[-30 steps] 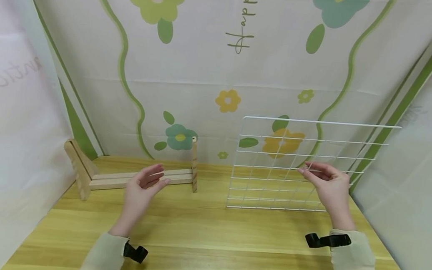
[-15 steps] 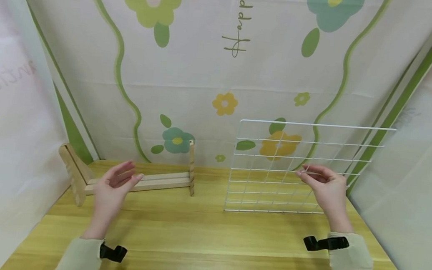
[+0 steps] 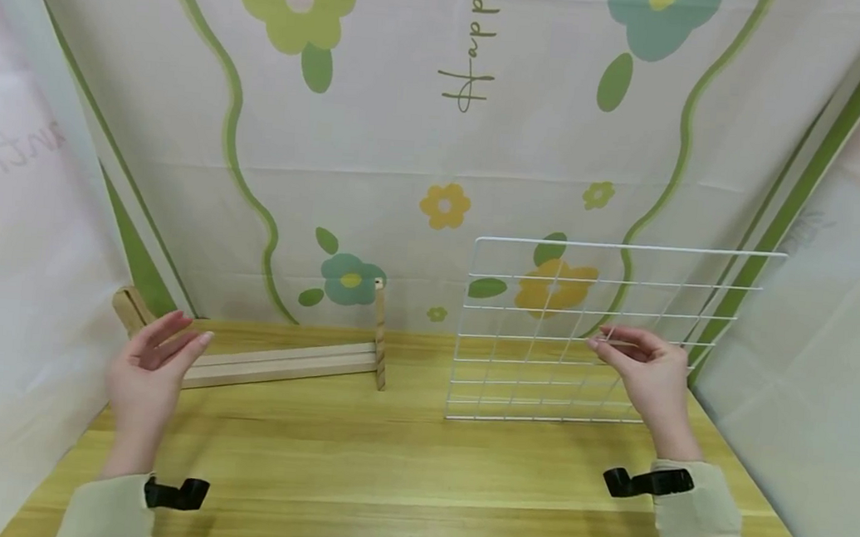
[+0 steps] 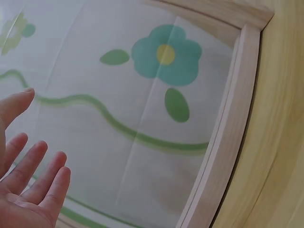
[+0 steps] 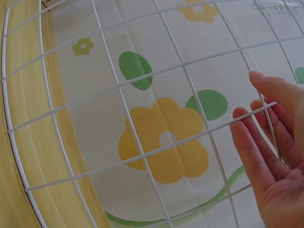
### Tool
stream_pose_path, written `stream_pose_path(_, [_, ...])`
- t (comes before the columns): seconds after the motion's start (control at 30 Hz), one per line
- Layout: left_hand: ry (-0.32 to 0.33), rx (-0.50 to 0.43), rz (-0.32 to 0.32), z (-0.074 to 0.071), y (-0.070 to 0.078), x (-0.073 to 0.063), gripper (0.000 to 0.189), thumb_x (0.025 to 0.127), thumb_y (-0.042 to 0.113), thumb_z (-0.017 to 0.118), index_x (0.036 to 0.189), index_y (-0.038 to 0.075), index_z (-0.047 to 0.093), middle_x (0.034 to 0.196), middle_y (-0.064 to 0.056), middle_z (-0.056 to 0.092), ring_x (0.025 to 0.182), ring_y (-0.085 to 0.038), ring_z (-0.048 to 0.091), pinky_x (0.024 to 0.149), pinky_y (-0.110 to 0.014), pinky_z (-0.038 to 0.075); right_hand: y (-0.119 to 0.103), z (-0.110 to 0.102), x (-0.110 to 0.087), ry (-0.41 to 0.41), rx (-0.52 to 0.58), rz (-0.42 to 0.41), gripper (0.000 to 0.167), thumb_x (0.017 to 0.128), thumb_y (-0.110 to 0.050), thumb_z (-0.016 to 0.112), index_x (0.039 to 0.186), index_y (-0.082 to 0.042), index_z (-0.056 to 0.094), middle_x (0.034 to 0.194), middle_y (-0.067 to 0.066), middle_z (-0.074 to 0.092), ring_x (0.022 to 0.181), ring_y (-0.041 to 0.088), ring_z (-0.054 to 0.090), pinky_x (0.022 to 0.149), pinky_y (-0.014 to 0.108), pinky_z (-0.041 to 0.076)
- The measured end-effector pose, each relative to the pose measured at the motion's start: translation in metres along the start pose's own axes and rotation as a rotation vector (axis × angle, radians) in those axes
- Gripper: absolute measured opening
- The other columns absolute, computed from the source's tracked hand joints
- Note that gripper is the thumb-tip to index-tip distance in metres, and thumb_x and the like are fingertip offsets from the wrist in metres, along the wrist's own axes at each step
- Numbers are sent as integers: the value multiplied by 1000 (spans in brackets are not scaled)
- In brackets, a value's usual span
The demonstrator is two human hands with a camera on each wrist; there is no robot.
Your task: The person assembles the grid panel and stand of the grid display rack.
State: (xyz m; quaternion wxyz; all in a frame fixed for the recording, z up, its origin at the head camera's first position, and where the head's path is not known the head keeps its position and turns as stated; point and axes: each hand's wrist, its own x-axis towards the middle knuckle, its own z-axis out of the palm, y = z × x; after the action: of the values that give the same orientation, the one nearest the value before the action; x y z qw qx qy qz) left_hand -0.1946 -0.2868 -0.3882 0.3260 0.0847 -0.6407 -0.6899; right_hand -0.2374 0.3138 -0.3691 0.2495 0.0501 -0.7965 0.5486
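Observation:
In the head view, a white wire grid panel (image 3: 626,246) stands upright on its lower edge at the right. My right hand (image 3: 655,392) holds its wires between thumb and fingers; the right wrist view shows the fingers (image 5: 251,152) reaching through the mesh. At the left lies a wooden frame, its long double rail (image 3: 281,366) running to a short upright post (image 3: 380,340). My left hand (image 3: 148,378), fingers loosely bent and holding nothing, is in front of the frame's left end piece (image 3: 126,305) and partly hides it. The left wrist view shows the rail (image 4: 232,128) beyond that hand.
A wood-grain table (image 3: 401,466) lies under everything. Behind it hangs a white cloth (image 3: 528,151) printed with flowers, and more cloth (image 3: 10,272) closes off the left and right sides. Both wrists carry a black strap mount (image 3: 176,494).
My left hand has moved left along the wooden frame, from near its middle to its left end. The right hand and the grid panel keep their place, apart from a slight view shift.

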Motion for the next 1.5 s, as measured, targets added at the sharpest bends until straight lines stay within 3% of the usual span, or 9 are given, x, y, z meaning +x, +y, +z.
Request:
stream_pose_path(0.3, [142,-55,-70,-26,2,10,55,76,2,90,127,4,70,120,-3,71,96,-7,71,77,-13,53,-2,0,0,6,-27,1,37,87,-17,84,114,5,73,103,-6,76,85,5,72,71,16,56])
stream_pose_path(0.47, [202,-63,-131,-39,-1,21,59,74,4,92,129,7,70,129,-3,68,107,-10,67,77,-10,53,-1,0,1,0,-16,-1,34,88,-16,84,113,4,73,103,-7,76,85,5,72,71,16,57])
stream_pose_path(0.6, [232,-21,-186,-46,-6,27,65,75,7,93,134,12,67,137,-2,63,122,-14,60,85,-11,50,1,0,2,-7,-6,-2,33,88,-15,83,113,4,73,104,-5,76,85,6,72,71,17,57])
stream_pose_path(0.8, [218,81,-196,-52,-16,32,72,79,14,91,143,18,60,149,1,52,136,-14,48,104,-14,40,1,0,3,-5,-14,-4,33,88,-16,84,112,4,73,102,-6,75,85,5,72,71,17,57])
stream_pose_path(1.07, [202,44,-253,-54,-29,38,75,79,12,90,146,19,57,151,0,51,136,-15,48,90,-8,46,1,-1,2,15,-16,-18,33,86,-15,85,110,4,74,98,-6,76,85,5,72,71,17,57])
stream_pose_path(1.3, [199,56,-249,-57,-40,54,74,80,14,90,146,20,57,149,1,53,134,-11,50,91,-7,45,1,-1,3,16,-9,-24,32,86,-13,85,110,5,73,97,-6,76,84,5,72,71,16,57])
stream_pose_path(1.5, [119,-11,-256,-69,-46,70,75,85,11,86,151,19,51,154,0,48,132,-7,49,88,-7,46,3,0,2,11,10,-36,31,86,-11,85,109,6,73,97,-5,76,84,6,72,71,17,58])
